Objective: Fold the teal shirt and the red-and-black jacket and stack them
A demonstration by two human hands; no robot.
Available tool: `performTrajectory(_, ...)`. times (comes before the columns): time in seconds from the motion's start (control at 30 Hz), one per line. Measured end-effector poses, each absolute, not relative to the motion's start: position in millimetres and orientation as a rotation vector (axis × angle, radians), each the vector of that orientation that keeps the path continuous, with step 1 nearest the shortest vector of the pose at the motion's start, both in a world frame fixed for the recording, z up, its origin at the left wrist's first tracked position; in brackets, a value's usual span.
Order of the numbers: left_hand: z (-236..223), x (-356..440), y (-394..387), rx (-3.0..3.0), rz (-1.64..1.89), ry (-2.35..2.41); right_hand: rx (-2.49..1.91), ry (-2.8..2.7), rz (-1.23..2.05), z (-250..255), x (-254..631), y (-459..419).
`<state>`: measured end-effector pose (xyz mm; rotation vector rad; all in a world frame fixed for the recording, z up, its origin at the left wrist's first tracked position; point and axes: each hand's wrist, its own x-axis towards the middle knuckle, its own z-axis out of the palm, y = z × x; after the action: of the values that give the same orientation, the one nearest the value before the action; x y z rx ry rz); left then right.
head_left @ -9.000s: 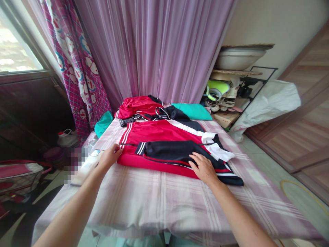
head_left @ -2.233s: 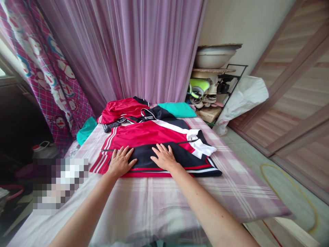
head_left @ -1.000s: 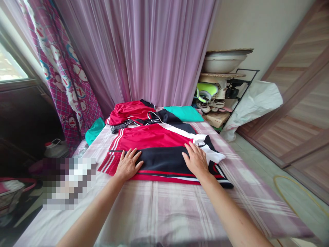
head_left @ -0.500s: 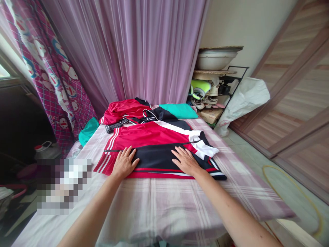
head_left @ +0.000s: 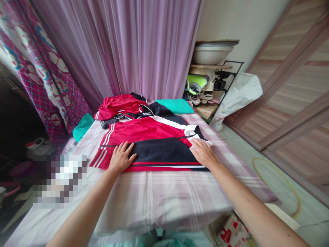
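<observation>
- Just now, the right hand (head_left: 203, 153) has slid outward, off the middle of the black panel and onto the white-trimmed end of the red-and-black track jacket (head_left: 159, 151), so the two hands stand further apart than a moment ago.
- Both hands are open and flat, palms down, with fingers spread, and neither is pinching or gripping the cloth.
- The left hand (head_left: 120, 157) rests on the near edge of the jacket, where the black panel meets the red part with its white stripes.
- The right hand's fingers (head_left: 195, 145) lie over the white trim, close to a thin zip line that runs across the jacket.
- The jacket lies flat and roughly squared on a plaid sheet (head_left: 159, 195), near the middle of the bed, with its near edge straight.
- Just behind it sits a rumpled red garment (head_left: 118, 106) with black trim, its dark parts touching the jacket's far edge.
- Further back are a teal pillow (head_left: 174, 105) and, at the left side of the bed, a teal cloth (head_left: 82, 127).
- A lilac curtain (head_left: 149, 44) hangs behind the bed.
- To the right stand a rack of shoes (head_left: 197, 94), a white basin (head_left: 212, 53) above them, and a white sack (head_left: 239, 99).
- Nothing lies over the jacket except the hands.
</observation>
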<state>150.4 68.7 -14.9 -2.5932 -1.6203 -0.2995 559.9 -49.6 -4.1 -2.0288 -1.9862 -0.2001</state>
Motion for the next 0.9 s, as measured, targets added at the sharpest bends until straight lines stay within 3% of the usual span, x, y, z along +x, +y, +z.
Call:
performTrajectory(0.33, 1, 155, 67, -2.611, -0.067, -1.727, -1.898, -2.175, 0.049, 12, 436, 6)
performTrajectory(0.57, 27, 189, 55, -2.557, -0.076, -1.695, -2.038, -2.177, 0.186, -8, 434, 12)
performTrajectory(0.9, -1, 196, 57, -2.664, -0.063, -1.665, -2.009, -2.147, 0.166, -8, 434, 11)
